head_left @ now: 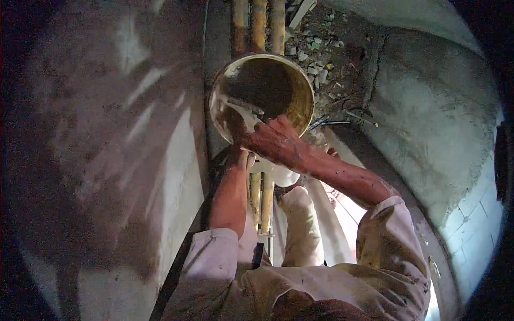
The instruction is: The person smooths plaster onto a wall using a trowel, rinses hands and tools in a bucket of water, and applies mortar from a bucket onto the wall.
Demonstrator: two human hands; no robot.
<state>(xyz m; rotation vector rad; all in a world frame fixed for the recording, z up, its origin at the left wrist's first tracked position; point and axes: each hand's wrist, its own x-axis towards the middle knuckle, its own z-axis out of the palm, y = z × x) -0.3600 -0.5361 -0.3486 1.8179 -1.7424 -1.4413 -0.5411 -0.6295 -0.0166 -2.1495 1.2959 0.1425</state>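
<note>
Bucket (267, 85) steadied from below by closed left hand (239, 159); right hand (273, 140) grips a trowel (243, 104) inside it, scooping.

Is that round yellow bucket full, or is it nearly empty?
Nearly empty. The bucket shows bare inner walls down to a dark bottom, with only a little grey stuff smeared near the right hand at its rim.

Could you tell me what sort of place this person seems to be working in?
Most likely a building site. A freshly plastered grey wall rises on the left, rubble litters the ground, and bamboo poles run below. The right hand works a trowel in a round pan of dark mortar.
</note>
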